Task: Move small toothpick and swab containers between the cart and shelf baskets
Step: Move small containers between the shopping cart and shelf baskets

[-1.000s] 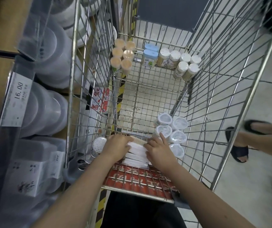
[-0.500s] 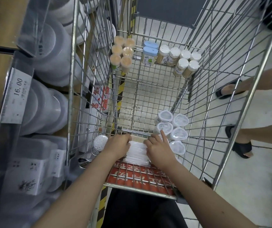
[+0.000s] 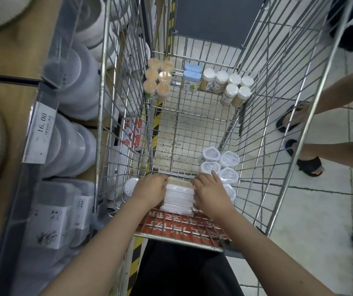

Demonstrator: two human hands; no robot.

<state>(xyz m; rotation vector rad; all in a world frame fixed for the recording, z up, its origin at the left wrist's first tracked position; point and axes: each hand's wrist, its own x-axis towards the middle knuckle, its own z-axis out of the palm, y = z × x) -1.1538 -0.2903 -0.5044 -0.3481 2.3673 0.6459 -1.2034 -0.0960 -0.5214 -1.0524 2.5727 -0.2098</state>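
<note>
Both hands clasped a stack of flat toothpick boxes (image 3: 178, 196) at the near end of the cart (image 3: 278, 116): left hand (image 3: 149, 190) on its left side, right hand (image 3: 210, 192) on its right. Round white-lidded containers (image 3: 220, 165) stood just beyond the right hand.

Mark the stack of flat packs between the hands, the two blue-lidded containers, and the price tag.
stack of flat packs (image 3: 178, 196): head view, top face between the hands.
blue-lidded containers (image 3: 191, 75): head view, nearer lid.
price tag (image 3: 40, 135): head view, white label face.
</note>
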